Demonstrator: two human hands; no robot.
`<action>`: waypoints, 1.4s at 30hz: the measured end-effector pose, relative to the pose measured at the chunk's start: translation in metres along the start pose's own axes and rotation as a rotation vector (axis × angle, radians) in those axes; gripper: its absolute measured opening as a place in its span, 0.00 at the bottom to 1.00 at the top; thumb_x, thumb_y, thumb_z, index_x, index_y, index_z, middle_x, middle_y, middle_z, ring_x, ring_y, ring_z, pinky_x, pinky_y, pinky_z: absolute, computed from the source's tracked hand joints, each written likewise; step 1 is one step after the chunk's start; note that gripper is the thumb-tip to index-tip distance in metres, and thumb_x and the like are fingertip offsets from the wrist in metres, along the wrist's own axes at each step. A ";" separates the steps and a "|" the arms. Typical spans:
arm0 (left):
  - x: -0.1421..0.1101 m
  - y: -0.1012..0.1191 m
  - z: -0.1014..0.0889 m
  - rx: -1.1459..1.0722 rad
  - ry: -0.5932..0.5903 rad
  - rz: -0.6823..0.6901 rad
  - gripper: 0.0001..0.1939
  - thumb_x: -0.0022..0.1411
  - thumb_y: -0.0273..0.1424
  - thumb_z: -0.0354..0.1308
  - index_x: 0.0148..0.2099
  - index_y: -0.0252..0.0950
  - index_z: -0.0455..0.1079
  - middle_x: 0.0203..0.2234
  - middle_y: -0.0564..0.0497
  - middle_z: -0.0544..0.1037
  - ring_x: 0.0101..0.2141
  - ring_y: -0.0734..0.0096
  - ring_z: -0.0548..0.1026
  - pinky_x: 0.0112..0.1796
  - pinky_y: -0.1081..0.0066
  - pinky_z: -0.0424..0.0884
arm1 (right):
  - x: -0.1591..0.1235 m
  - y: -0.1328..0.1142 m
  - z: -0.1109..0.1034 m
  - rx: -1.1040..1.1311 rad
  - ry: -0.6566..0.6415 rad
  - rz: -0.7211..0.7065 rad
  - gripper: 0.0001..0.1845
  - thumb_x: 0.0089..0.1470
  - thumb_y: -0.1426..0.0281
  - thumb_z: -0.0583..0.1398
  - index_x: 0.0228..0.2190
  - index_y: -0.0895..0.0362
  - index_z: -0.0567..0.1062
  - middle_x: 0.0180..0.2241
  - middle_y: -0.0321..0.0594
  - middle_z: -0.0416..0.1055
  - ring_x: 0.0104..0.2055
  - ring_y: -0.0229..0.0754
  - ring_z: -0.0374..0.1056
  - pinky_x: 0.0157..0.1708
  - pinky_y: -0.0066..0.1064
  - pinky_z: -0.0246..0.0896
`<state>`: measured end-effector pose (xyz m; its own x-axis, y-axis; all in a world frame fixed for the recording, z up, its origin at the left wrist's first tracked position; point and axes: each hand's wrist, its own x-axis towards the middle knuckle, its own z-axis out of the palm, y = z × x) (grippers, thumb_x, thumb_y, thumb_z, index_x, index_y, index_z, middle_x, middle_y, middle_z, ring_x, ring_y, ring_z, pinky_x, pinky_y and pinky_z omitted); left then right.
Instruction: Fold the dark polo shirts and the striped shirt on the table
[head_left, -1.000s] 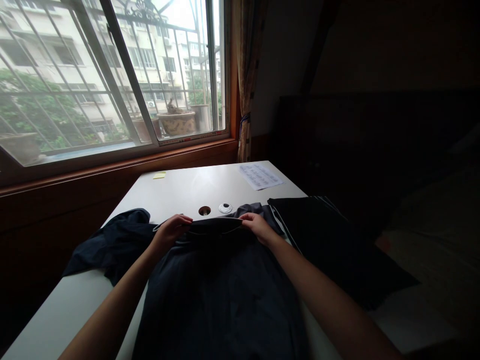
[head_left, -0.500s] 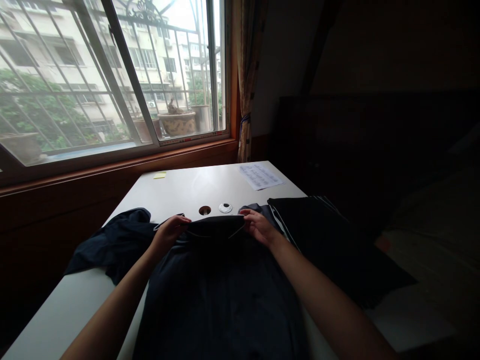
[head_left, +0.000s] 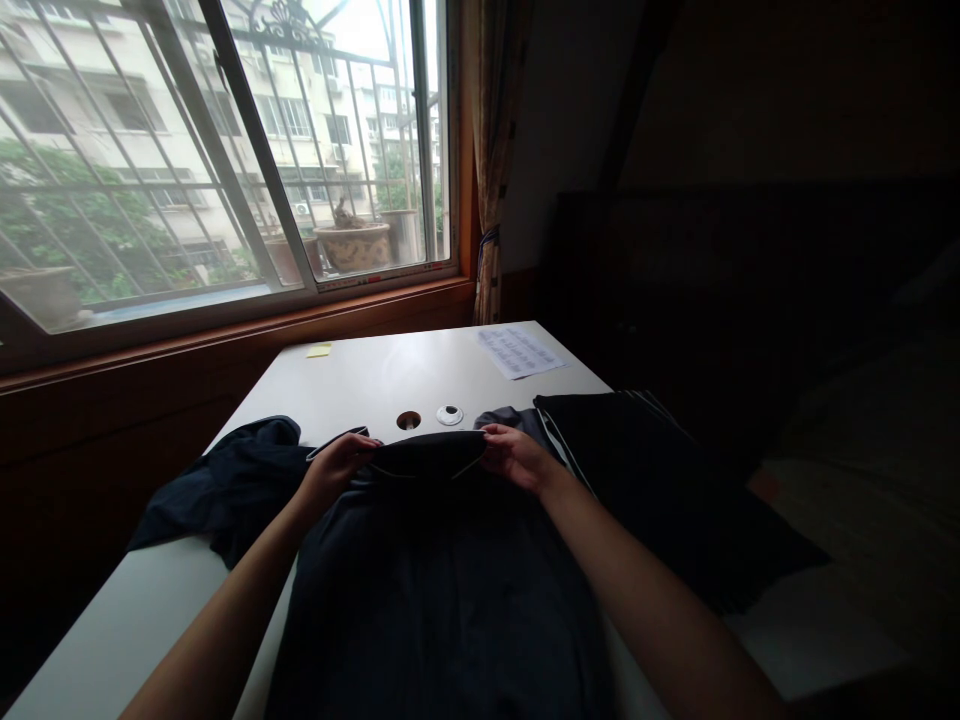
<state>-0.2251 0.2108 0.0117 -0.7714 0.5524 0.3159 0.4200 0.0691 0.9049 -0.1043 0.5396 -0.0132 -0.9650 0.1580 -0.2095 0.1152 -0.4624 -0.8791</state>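
Observation:
A dark navy shirt (head_left: 450, 590) with thin white piping lies along the table in front of me, its lower part running off the bottom of the view. My left hand (head_left: 339, 468) pinches the left end of its collar (head_left: 427, 452). At the other end, my right hand (head_left: 517, 458) grips the collar between thumb and fingers. The collar is stretched between both hands, its edge slightly raised and curved. One dark sleeve (head_left: 232, 480) spreads crumpled to the left. Part of the fabric under the collar is too dark to make out.
Dark folded cloth (head_left: 645, 480) with white edging lies on the right of the white table (head_left: 360, 375). Farther back are a printed sheet (head_left: 523, 352), a yellow sticky note (head_left: 319, 350), a round cable hole (head_left: 409, 420) and its white cover (head_left: 450, 414). A barred window (head_left: 225, 150) stands behind.
Both hands keep their hold on the collar and have barely shifted. The collar edge bows slightly more between them.

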 end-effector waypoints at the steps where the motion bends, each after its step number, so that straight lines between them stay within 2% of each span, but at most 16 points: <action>1: 0.000 -0.001 0.000 0.009 -0.005 0.011 0.15 0.56 0.43 0.68 0.38 0.37 0.75 0.41 0.42 0.82 0.47 0.52 0.78 0.49 0.55 0.73 | -0.001 0.000 0.001 0.020 0.005 0.004 0.12 0.45 0.72 0.68 0.33 0.54 0.74 0.28 0.35 0.75 0.31 0.43 0.75 0.34 0.37 0.72; 6: -0.005 -0.007 0.000 0.048 -0.054 0.004 0.14 0.59 0.44 0.65 0.35 0.37 0.73 0.43 0.41 0.81 0.46 0.53 0.78 0.46 0.57 0.74 | -0.003 0.000 0.009 0.148 0.054 -0.097 0.12 0.45 0.72 0.66 0.35 0.53 0.73 0.30 0.34 0.76 0.32 0.42 0.74 0.34 0.34 0.71; 9: -0.007 -0.006 0.000 -0.009 -0.081 -0.028 0.14 0.59 0.43 0.65 0.36 0.37 0.71 0.46 0.40 0.80 0.47 0.52 0.77 0.46 0.57 0.74 | -0.005 0.001 0.016 0.202 0.047 -0.156 0.15 0.46 0.72 0.67 0.38 0.52 0.73 0.33 0.33 0.76 0.33 0.40 0.74 0.34 0.31 0.70; 12: -0.004 0.000 0.005 -0.025 -0.137 -0.063 0.14 0.58 0.42 0.66 0.40 0.38 0.72 0.46 0.41 0.80 0.46 0.54 0.78 0.45 0.59 0.74 | -0.007 0.003 0.024 0.227 0.021 -0.169 0.19 0.45 0.72 0.68 0.40 0.51 0.73 0.35 0.32 0.76 0.34 0.37 0.74 0.35 0.28 0.70; 14: 0.001 0.006 0.011 0.075 -0.153 -0.050 0.16 0.56 0.41 0.67 0.44 0.39 0.73 0.41 0.45 0.80 0.42 0.57 0.78 0.42 0.62 0.74 | -0.009 0.004 0.029 0.214 -0.005 -0.187 0.21 0.44 0.72 0.69 0.41 0.51 0.72 0.36 0.32 0.76 0.36 0.37 0.74 0.38 0.29 0.70; 18: 0.012 0.018 0.024 0.325 -0.111 0.028 0.12 0.58 0.42 0.64 0.39 0.40 0.76 0.29 0.52 0.79 0.31 0.64 0.75 0.35 0.67 0.70 | -0.012 0.000 0.036 0.151 -0.033 -0.241 0.22 0.47 0.69 0.69 0.44 0.49 0.71 0.37 0.33 0.77 0.41 0.41 0.75 0.43 0.33 0.71; 21: 0.016 0.025 0.028 0.310 -0.039 0.020 0.13 0.59 0.43 0.61 0.35 0.39 0.76 0.27 0.52 0.78 0.30 0.64 0.74 0.34 0.68 0.68 | -0.014 -0.004 0.037 0.152 -0.017 -0.255 0.22 0.48 0.69 0.69 0.45 0.48 0.70 0.38 0.33 0.77 0.42 0.41 0.75 0.44 0.33 0.71; 24: 0.017 0.029 0.026 0.225 -0.010 -0.018 0.15 0.60 0.45 0.60 0.36 0.38 0.76 0.29 0.51 0.79 0.32 0.63 0.75 0.35 0.68 0.69 | -0.014 -0.005 0.033 0.117 0.012 -0.205 0.20 0.47 0.69 0.69 0.42 0.50 0.71 0.41 0.36 0.77 0.42 0.41 0.74 0.40 0.32 0.71; 27: 0.016 0.034 0.025 0.230 0.018 -0.026 0.17 0.61 0.47 0.59 0.35 0.37 0.75 0.28 0.51 0.78 0.31 0.64 0.74 0.35 0.70 0.68 | -0.014 -0.001 0.031 0.036 0.046 -0.180 0.18 0.46 0.64 0.71 0.38 0.53 0.73 0.40 0.38 0.76 0.39 0.40 0.72 0.36 0.29 0.68; 31: 0.014 0.044 0.031 0.365 0.065 -0.015 0.20 0.63 0.48 0.56 0.32 0.37 0.72 0.22 0.54 0.72 0.27 0.69 0.69 0.30 0.72 0.64 | -0.017 0.003 0.034 -0.216 0.083 -0.257 0.22 0.48 0.55 0.69 0.40 0.53 0.73 0.36 0.35 0.73 0.35 0.39 0.69 0.36 0.30 0.64; 34: 0.013 0.053 0.037 0.420 0.096 -0.005 0.21 0.64 0.48 0.55 0.31 0.36 0.72 0.21 0.55 0.71 0.26 0.70 0.68 0.29 0.73 0.62 | -0.019 0.005 0.037 -0.556 0.143 -0.385 0.20 0.45 0.60 0.69 0.40 0.52 0.74 0.39 0.36 0.71 0.37 0.40 0.68 0.40 0.33 0.64; 36: 0.013 0.057 0.039 0.433 0.118 0.004 0.21 0.65 0.48 0.54 0.31 0.36 0.72 0.21 0.55 0.72 0.26 0.70 0.68 0.29 0.73 0.62 | -0.018 0.005 0.038 -0.765 0.208 -0.486 0.14 0.43 0.67 0.67 0.36 0.53 0.76 0.41 0.37 0.70 0.38 0.40 0.67 0.41 0.34 0.64; 38: 0.014 0.058 0.039 0.448 0.125 0.025 0.21 0.65 0.48 0.53 0.31 0.36 0.72 0.21 0.55 0.72 0.26 0.71 0.68 0.29 0.73 0.62 | -0.015 0.005 0.036 -0.901 0.256 -0.554 0.08 0.43 0.72 0.64 0.31 0.53 0.76 0.38 0.37 0.71 0.37 0.41 0.67 0.42 0.35 0.64; 40: 0.014 0.057 0.037 0.481 0.118 0.060 0.20 0.65 0.47 0.54 0.30 0.37 0.72 0.21 0.55 0.71 0.26 0.71 0.68 0.30 0.73 0.62 | -0.012 0.005 0.033 -0.939 0.260 -0.534 0.07 0.43 0.73 0.61 0.29 0.53 0.77 0.32 0.36 0.72 0.36 0.42 0.68 0.42 0.36 0.64; 42: 0.015 0.054 0.034 0.516 0.116 0.079 0.20 0.65 0.47 0.54 0.30 0.37 0.71 0.21 0.55 0.71 0.26 0.71 0.68 0.30 0.72 0.62 | -0.010 0.003 0.030 -0.828 0.203 -0.403 0.08 0.44 0.72 0.62 0.30 0.53 0.78 0.30 0.36 0.74 0.35 0.43 0.69 0.40 0.37 0.65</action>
<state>-0.1980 0.2506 0.0555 -0.7635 0.4790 0.4333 0.6368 0.4465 0.6286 -0.1011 0.5104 -0.0012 -0.9181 0.3559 0.1744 -0.0122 0.4146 -0.9099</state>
